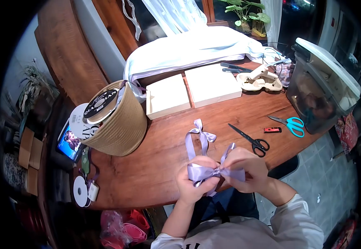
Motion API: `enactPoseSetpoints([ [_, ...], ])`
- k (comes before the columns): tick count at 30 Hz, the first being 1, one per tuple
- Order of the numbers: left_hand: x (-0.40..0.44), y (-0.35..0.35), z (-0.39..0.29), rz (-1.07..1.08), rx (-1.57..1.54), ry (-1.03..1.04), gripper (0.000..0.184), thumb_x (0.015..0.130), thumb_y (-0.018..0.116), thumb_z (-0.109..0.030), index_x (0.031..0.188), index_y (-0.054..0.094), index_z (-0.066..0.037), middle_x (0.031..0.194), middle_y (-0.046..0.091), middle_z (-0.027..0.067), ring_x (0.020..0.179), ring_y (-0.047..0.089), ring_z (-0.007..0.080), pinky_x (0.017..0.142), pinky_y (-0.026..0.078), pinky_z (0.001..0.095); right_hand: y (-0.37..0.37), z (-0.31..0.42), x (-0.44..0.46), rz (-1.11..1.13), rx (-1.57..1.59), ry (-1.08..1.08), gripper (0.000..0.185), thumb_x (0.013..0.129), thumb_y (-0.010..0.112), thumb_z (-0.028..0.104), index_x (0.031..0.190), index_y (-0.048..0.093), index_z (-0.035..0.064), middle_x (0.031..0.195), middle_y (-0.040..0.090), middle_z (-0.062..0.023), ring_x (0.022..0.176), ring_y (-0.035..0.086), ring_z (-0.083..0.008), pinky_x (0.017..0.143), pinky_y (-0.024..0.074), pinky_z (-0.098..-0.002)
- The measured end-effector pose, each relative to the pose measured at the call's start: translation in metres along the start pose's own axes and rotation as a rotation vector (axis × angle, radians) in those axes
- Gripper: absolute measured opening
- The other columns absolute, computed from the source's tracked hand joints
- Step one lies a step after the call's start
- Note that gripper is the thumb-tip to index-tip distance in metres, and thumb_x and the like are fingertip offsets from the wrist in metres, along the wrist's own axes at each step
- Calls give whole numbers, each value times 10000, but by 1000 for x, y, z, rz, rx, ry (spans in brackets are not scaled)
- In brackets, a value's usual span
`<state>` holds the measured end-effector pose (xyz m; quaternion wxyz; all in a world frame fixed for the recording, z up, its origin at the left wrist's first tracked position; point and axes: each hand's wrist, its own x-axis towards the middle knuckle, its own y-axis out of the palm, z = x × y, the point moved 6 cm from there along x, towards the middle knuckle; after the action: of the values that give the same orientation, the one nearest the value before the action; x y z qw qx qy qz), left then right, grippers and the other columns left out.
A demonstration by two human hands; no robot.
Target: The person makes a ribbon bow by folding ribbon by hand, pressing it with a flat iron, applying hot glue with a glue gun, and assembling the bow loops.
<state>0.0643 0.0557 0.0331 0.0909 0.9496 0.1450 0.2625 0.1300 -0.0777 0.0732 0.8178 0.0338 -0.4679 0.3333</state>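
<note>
My left hand: pinches lavender bow at left | my right hand: pinches at right | knot lies between

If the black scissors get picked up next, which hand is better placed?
Right, I'd say. The black scissors lie with their handles close to the right hand; the left hand is farther off, across the lavender bow. Both hands hold that bow, so the right would have to let go first.

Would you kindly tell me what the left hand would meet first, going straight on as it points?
Probably the small purple bow lying on the table ahead of the left hand, though it might pass above.
</note>
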Motion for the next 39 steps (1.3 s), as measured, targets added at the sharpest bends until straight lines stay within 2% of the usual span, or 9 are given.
enactPoseSetpoints([
  [3,-1,1,3,-64,-137,-41,253,756,659,-118,924,596,62,901,627,150,798,613,197,752,472,288,-2,0,5,-25,-6,-16,200,662,658,-50,834,568,-4,806,603,-101,675,574,-215,599,448,-307],
  [6,-4,-5,12,-178,-223,-288,387,784,633,-286,907,562,73,862,618,173,825,599,226,773,471,340,0,-2,6,-99,13,70,125,698,649,-29,812,599,-22,762,594,-96,688,579,-182,612,445,-256],
  [11,-3,-5,8,-195,-349,-435,244,844,522,-142,938,570,78,913,630,211,857,622,258,812,480,360,0,-3,10,-134,171,186,149,696,636,-107,816,597,-28,752,589,-92,695,572,-135,598,426,-215],
  [14,-1,-3,0,-138,-474,-405,210,879,497,-101,990,558,67,945,640,201,867,633,214,802,493,303,-1,0,8,-106,103,129,181,667,648,-114,807,581,-21,758,594,-95,676,565,-163,599,431,-254],
  [18,-7,0,0,-176,-325,-348,217,843,558,-125,946,551,65,904,632,193,882,612,237,830,469,341,1,14,11,-96,-85,-83,202,655,684,-90,806,576,-10,765,602,-92,670,569,-183,600,438,-277],
  [23,-12,4,1,-230,-336,-398,214,818,599,-126,930,538,45,931,627,170,870,607,216,825,474,330,-2,14,5,-143,-53,5,190,643,696,-74,791,594,-10,781,619,-96,669,582,-199,600,453,-281],
  [30,-18,16,-13,-148,-161,-188,263,720,656,83,964,577,24,977,629,153,883,605,168,771,479,267,-5,24,0,-199,-88,-153,182,638,678,-83,778,593,-3,796,623,-114,646,585,-233,576,462,-291],
  [33,-18,9,-7,-162,-70,-151,226,682,676,106,887,623,27,940,635,137,858,605,170,763,476,268,-3,25,-5,-161,-128,-195,227,616,706,-66,774,578,33,837,616,-101,698,598,-239,604,469,-319],
  [39,-13,-8,8,-241,1,-134,223,600,706,137,790,657,30,830,639,136,786,618,190,735,482,282,-21,14,11,281,-435,-102,152,641,672,10,759,585,53,848,601,-74,703,564,-221,646,443,-281],
])
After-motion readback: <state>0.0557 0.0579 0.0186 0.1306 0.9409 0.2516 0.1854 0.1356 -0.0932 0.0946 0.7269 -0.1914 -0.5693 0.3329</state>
